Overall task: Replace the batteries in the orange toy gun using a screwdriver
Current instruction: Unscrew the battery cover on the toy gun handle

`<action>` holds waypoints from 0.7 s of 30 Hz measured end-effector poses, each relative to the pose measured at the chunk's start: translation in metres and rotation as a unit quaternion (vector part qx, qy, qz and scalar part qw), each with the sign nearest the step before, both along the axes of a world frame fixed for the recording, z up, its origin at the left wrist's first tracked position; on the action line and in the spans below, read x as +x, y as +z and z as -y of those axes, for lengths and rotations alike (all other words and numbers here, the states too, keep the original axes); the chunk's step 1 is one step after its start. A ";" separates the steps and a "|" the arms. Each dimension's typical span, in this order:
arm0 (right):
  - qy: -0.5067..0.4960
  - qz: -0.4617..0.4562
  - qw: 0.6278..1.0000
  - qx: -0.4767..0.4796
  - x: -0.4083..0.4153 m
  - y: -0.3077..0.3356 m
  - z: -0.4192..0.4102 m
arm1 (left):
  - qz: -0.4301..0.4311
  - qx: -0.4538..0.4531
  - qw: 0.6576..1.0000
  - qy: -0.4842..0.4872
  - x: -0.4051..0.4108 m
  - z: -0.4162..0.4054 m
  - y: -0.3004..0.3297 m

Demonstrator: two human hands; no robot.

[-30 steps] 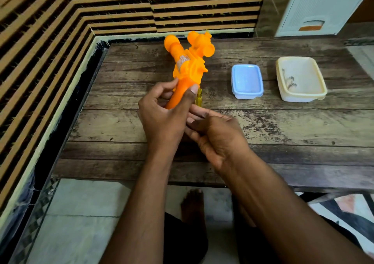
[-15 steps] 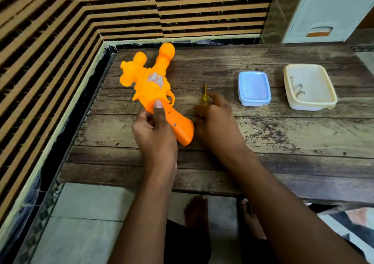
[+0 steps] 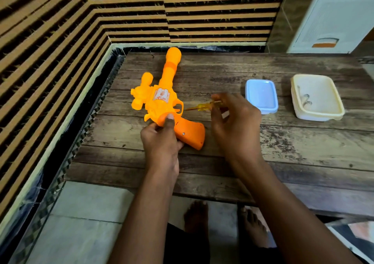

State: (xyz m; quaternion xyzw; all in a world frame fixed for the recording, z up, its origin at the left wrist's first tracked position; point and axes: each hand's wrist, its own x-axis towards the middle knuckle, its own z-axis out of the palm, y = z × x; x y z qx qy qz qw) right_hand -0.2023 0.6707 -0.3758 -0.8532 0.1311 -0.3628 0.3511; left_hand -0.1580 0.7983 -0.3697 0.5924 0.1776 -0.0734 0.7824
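The orange toy gun lies flat on the wooden table, barrel pointing away from me, grip toward me with a small screw visible in it. My left hand pins the gun where grip meets body, thumb on top. My right hand is lifted just right of the gun and holds a small yellow-handled screwdriver, its thin tip pointing left toward the trigger guard. Part of the handle is hidden by my fingers.
A pale blue plastic lid lies right of the screwdriver. Farther right stands a cream plastic box with small metal pieces inside. A striped wall borders the table's left and back. My bare feet show below the near edge.
The gun went from held upright in both hands to lying flat under my left hand. My right hand picked the screwdriver off the table and turned its tip toward the gun.
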 end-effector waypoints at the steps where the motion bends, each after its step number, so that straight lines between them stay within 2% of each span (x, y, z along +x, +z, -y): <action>1: 0.007 0.037 0.999 0.008 -0.004 0.004 -0.001 | -0.004 -0.007 1.000 0.000 0.001 -0.001 0.000; 4: 0.030 0.119 0.992 0.040 -0.014 0.012 -0.005 | -0.010 -0.010 1.000 0.000 0.002 -0.001 0.000; 6: 0.048 0.137 0.987 0.065 -0.018 0.014 -0.006 | -0.011 -0.009 1.000 0.000 0.002 -0.001 0.000; 21: 0.115 0.125 0.985 -0.001 -0.011 0.014 -0.011 | -0.021 -0.007 1.000 -0.003 0.005 -0.001 -0.004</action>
